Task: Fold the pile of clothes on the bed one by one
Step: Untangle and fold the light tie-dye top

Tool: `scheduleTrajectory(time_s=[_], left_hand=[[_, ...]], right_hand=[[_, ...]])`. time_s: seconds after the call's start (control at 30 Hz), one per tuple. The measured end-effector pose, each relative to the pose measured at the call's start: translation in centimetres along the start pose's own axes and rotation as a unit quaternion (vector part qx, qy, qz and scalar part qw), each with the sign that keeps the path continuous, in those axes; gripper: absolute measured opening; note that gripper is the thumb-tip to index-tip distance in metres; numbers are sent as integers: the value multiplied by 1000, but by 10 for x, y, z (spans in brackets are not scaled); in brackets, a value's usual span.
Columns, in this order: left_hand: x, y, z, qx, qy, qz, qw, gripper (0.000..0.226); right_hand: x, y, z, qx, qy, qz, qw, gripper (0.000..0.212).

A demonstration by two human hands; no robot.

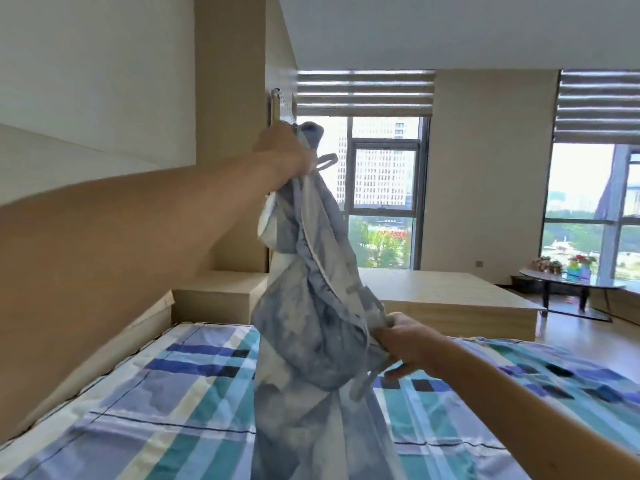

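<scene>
A mottled blue-and-white fabric garment [311, 306] hangs above the blue-and-teal checked bed [138, 393] — the left hand [287, 154] has its grip clamped on the top, while the right hand [403, 344] pinches a side edge. A tan wooden wall panel [86, 265] borders the bed's left edge; a low pale wooden platform [450, 299] and a dark round surface [571, 284] stand beyond, well apart.

Garment [311, 306] above bed [138, 393].

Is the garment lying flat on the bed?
No, the left hand holds the garment up high and the right hand grips it lower.
</scene>
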State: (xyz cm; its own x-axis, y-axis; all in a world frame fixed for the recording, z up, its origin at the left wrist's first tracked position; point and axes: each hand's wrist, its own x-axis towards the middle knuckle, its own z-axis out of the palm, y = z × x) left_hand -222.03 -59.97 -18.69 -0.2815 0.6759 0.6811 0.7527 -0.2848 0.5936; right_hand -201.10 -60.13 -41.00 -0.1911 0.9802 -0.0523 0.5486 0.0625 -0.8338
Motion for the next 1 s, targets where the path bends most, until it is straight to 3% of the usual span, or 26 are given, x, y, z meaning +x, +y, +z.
scheduleTrajectory(time_s=[0.13,0.27,0.37,0.43,0.53,0.6,0.67,0.77,0.87,0.93,1.0], left_hand=[[9,-39,-18,15,-35,-39,999,46],[8,-71,-38,-73,-182,-82,977,59],[2,-89,-48,-118,-334,-77,932,65],[-3,-98,-49,-106,-380,-64,916,65],[-9,-113,-44,-14,-332,-48,942,64],[-10,-126,-39,13,-247,-8,969,43],[-14,-143,-38,3,-213,43,976,27],[-28,-162,-30,3,-228,93,969,21],[-37,-172,-23,-30,-228,80,970,33],[-41,-174,-26,-36,-258,86,962,35],[-46,-176,-30,7,-341,102,934,32]], right_hand=[[22,-29,-69,-9,144,-39,989,17],[26,-81,-131,151,261,-89,949,22],[24,-111,-149,212,275,-75,935,13],[21,-116,-150,199,257,-83,942,15],[17,-111,-146,151,225,-106,957,21],[13,-100,-145,72,177,-107,976,37],[11,-88,-143,-9,129,-113,985,36],[17,-74,-136,-134,153,-141,969,20],[23,-66,-133,-270,200,-155,929,16],[23,-61,-137,-302,213,-145,918,17],[25,-52,-144,-269,206,-133,931,19]])
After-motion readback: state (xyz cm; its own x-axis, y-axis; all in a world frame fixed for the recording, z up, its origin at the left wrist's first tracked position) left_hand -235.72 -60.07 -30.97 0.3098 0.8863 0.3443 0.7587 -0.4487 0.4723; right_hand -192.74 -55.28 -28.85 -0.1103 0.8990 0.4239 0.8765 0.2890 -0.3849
